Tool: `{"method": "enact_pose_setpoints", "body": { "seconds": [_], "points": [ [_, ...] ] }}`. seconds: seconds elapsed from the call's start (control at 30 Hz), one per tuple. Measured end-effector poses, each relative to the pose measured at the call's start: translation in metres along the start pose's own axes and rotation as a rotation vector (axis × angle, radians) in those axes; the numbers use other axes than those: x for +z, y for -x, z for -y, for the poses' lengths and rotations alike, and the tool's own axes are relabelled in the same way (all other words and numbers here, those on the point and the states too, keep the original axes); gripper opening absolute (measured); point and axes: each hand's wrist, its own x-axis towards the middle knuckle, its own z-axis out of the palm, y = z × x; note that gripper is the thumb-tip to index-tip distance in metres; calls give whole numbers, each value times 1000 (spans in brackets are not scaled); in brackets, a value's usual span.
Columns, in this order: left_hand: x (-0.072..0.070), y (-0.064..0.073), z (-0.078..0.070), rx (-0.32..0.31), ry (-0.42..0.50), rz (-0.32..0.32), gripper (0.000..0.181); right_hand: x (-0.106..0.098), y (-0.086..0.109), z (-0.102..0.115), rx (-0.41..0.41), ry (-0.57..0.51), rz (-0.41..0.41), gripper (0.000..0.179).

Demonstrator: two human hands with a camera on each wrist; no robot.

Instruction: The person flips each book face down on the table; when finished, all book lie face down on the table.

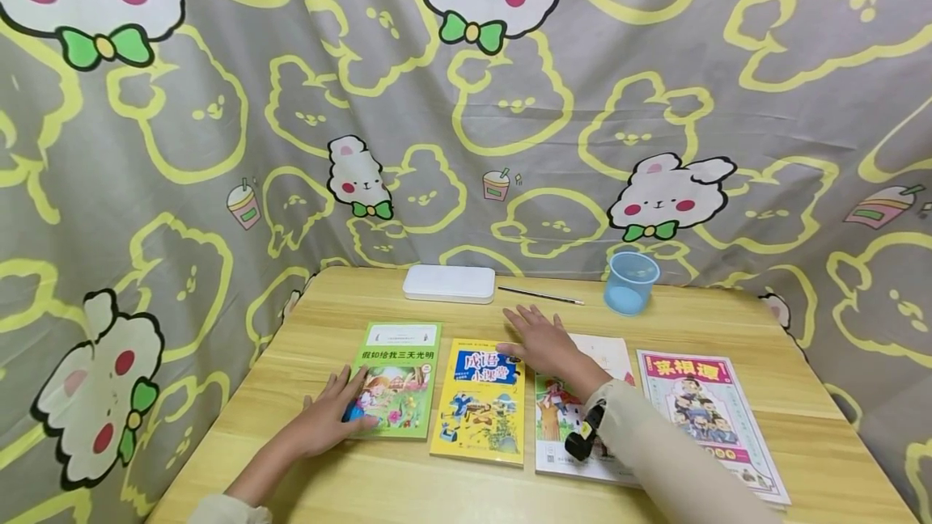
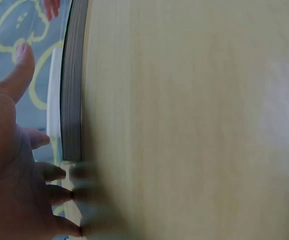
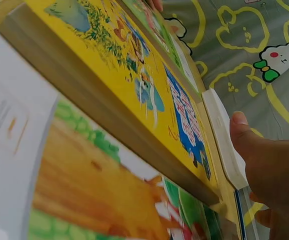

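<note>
My left hand (image 1: pixel 326 417) lies at the left edge of a green-covered book (image 1: pixel 396 399), its thumb over the lower part of the cover. In the left wrist view that hand (image 2: pixel 4 155) has its fingers spread near the page edges of a thick book (image 2: pixel 73 100). My right hand (image 1: pixel 542 342) reaches, fingers extended, over the top of a yellow book (image 1: pixel 476 423) and a white illustrated book (image 1: pixel 551 420). Beside the yellow book in the right wrist view, the hand (image 3: pixel 279 175) holds nothing visible. A pink-and-white book (image 1: pixel 699 403) lies farthest right.
Along the back of the wooden table (image 1: pixel 349 488) are a white case (image 1: pixel 448 285), a thin dark pencil (image 1: pixel 541 295) and a translucent blue cup (image 1: pixel 631 285). A patterned grey curtain (image 1: pixel 524 136) hangs behind the table. The right wrist wears a black device (image 1: pixel 585 433).
</note>
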Motion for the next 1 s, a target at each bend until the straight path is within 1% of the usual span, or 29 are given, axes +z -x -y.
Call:
{"method": "enact_pose_setpoints", "body": {
  "seconds": [0.2, 0.37, 0.6, 0.8, 1.0],
  "points": [
    [-1, 4, 11, 50, 44, 12, 105, 6, -13, 9, -13, 7, 31, 81],
    [-2, 6, 17, 79, 57, 10, 110, 11, -23, 17, -24, 15, 46, 81],
    [-1, 8, 19, 92, 87, -4, 109, 18, -33, 25, -46, -14, 44, 81],
    [0, 9, 18, 93, 114, -12, 105, 23, -42, 33, -40, -22, 53, 81],
    [0, 9, 19, 94, 108, -27, 105, 28, -50, 42, -51, -18, 65, 81]
  ]
}}
